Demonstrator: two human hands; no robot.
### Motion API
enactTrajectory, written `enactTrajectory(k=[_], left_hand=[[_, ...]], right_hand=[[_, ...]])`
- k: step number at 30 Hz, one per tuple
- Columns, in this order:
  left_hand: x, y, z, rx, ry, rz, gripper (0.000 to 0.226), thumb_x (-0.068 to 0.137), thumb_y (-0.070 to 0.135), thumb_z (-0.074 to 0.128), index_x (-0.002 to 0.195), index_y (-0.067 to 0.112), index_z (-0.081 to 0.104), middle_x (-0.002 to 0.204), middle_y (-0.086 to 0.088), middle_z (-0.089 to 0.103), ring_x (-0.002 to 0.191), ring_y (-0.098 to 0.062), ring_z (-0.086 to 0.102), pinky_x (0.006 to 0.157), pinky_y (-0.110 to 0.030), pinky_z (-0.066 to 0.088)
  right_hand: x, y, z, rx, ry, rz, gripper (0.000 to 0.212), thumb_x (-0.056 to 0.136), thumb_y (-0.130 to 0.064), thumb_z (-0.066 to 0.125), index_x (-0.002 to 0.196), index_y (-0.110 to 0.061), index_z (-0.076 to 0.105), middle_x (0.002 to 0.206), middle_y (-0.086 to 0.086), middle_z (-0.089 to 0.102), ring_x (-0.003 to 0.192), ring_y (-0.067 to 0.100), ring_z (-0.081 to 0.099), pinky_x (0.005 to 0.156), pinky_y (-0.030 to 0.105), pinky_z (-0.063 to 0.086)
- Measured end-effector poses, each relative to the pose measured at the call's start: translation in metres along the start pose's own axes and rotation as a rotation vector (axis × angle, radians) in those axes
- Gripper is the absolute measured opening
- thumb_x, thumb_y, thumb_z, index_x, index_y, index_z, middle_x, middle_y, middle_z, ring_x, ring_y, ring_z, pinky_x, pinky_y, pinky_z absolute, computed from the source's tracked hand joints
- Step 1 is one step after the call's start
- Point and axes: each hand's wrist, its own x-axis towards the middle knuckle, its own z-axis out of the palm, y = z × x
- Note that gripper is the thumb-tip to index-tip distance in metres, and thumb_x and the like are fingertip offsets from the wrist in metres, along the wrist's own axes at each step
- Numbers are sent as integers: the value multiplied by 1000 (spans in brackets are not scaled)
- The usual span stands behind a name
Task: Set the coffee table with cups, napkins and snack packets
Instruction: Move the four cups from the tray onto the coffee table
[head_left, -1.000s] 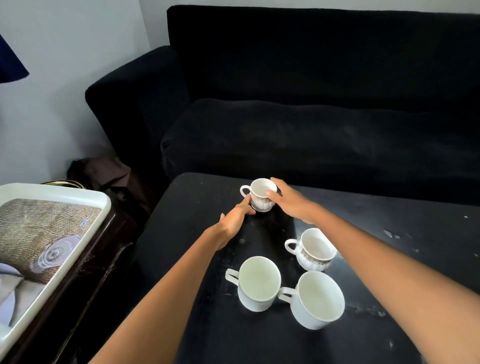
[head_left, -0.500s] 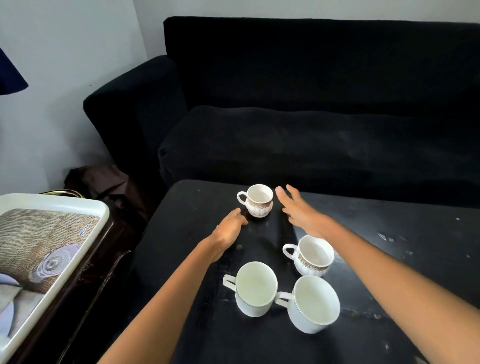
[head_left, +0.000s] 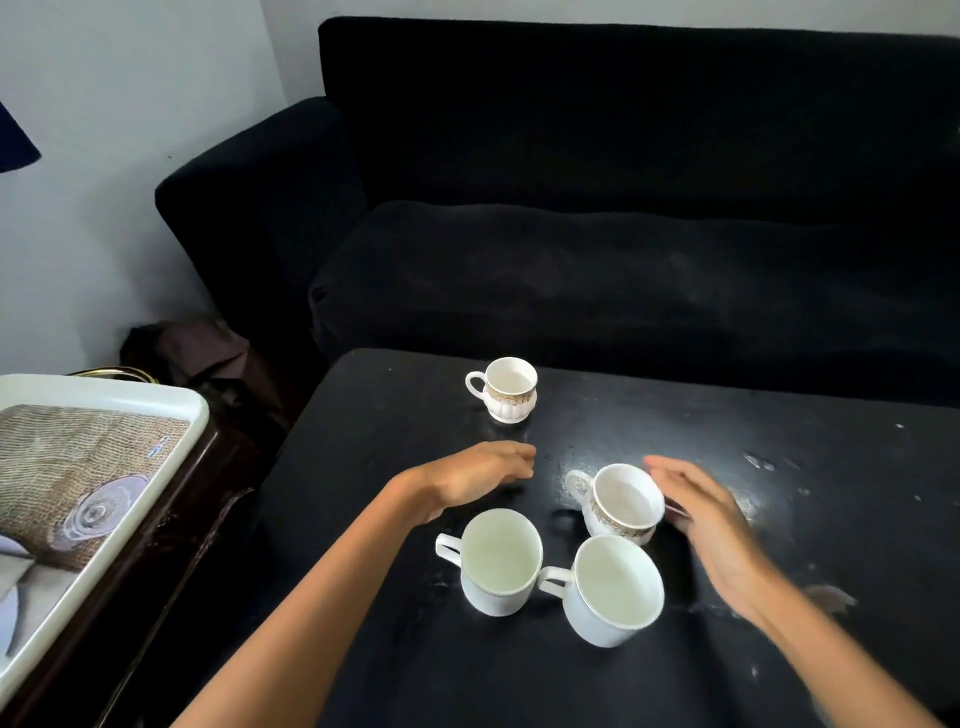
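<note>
Four cups stand on the black table (head_left: 779, 519). The far cup (head_left: 506, 389) sits alone near the sofa-side edge, handle to the left. The banded cup (head_left: 621, 501) stands mid-table, and two plain cups, the left mug (head_left: 496, 561) and right mug (head_left: 615, 590), sit close together just nearer.

The right hand (head_left: 711, 525) hovers just right of the banded cup, fingers extended and holding nothing. They seem to brush its right wall, though blur keeps me from telling whether they touch. The left hand (head_left: 475, 475) floats to the cup's left, fingers loosely relaxed, also empty, a clear gap away.

The banded cup lies between the hands, its handle pointing left and slightly far, toward the left hand. The right hand is much the nearer, so it is likely the one to take this cup next, by the body rather than the handle. The right mug stands just beside it, leaving little room on the near side.
</note>
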Motion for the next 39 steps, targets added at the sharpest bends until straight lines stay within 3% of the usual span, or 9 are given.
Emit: enactTrajectory(k=[6, 11, 14, 21, 25, 28, 31, 33, 39], left_hand=[[2, 17, 10, 74, -124, 16, 50, 99, 15, 41, 147, 18, 31, 150, 3, 38, 134, -8, 38, 111, -21, 26], [5, 19, 13, 47, -172, 13, 44, 97, 10, 40, 140, 12, 43, 108, 22, 55, 102, 9, 49, 86, -3, 37], [8, 18, 13, 15, -172, 12, 44, 97, 10, 40, 139, 19, 44, 115, 21, 51, 106, 9, 48, 82, -2, 37], [20, 14, 14, -124, -133, 23, 29, 95, 10, 44, 84, 36, 50, 75, 36, 63, 73, 25, 56, 63, 3, 39], [30, 9, 14, -144, -11, 3, 24, 93, 19, 47, 76, 36, 40, 90, 13, 46, 91, -8, 42, 72, -16, 32], [34, -6, 7, -188, 154, 14, 11, 95, 23, 48, 95, 33, 54, 106, 5, 47, 101, -10, 41, 78, -20, 33], [33, -19, 0, -215, 312, 33, 42, 96, 24, 47, 138, 25, 45, 134, 12, 48, 113, -5, 46, 90, -22, 33], [32, -23, -2, -220, 385, 56, 44, 97, 21, 46, 140, 24, 41, 133, 14, 49, 109, -1, 49, 84, -19, 38], [35, -24, -1, -228, 428, 27, 68, 95, 25, 53, 151, 31, 15, 158, 2, 19, 142, -20, 25, 115, -42, 28]], right_hand=[[-42, 17, 8, 107, 47, -84, 31, 72, -19, 69, 103, -19, 68, 106, -1, 72, 101, 9, 65, 97, 31, 43], [-46, 16, 15, 105, 71, -108, 31, 78, -13, 69, 109, -13, 64, 114, 7, 67, 108, 23, 63, 98, 36, 47], [-43, 14, 18, 95, 93, -106, 27, 82, -9, 67, 108, -15, 64, 111, 6, 69, 105, 21, 65, 94, 33, 49], [-26, 10, 28, 89, 139, -120, 24, 85, -10, 65, 107, -19, 62, 107, -10, 68, 88, -12, 63, 72, 5, 49], [-13, 8, 34, 83, 193, -131, 27, 87, -12, 63, 114, -14, 61, 110, -6, 66, 95, -6, 61, 75, 9, 47], [0, 5, 37, 107, 208, -111, 34, 89, -12, 61, 123, -9, 58, 116, 1, 64, 107, 11, 60, 83, 16, 43], [15, -1, 40, 145, 202, -86, 32, 91, -8, 58, 123, -6, 59, 113, 4, 65, 106, 14, 59, 89, 23, 44], [25, -7, 42, 177, 188, -57, 29, 92, -7, 55, 120, -8, 60, 112, 4, 65, 106, 14, 59, 98, 29, 44], [53, -21, 50, 188, 172, -56, 30, 95, -5, 48, 90, -30, 64, 91, -15, 65, 90, 4, 59, 94, 29, 43]])
